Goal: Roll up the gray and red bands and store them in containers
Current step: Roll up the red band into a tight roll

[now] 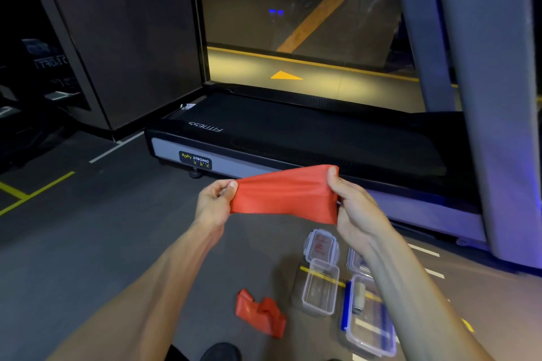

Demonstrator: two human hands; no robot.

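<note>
Both hands hold a red band stretched flat between them, above the floor and in front of a treadmill. The left hand pinches the band's left end between thumb and curled fingers; the right hand grips the right end, fingers wrapped round the gathered edge.

Below, the floor is dark gray and matte, marked with yellow and white lines. The band's lower part lies crumpled on it, near the person's shoe. Just to the right stands an open clear container, its lid lying beyond it. A second, larger clear container with blue clasps sits beside it, holding a rolled gray band at its far end; the right forearm partly hides it.

The treadmill has a black deck, a gray side rail with a "Body Strong" label, and gray uprights rising at the right. Behind it a glass wall looks onto a dim paved area with yellow stripes and a yellow triangle. Dark panels stand to the left.
</note>
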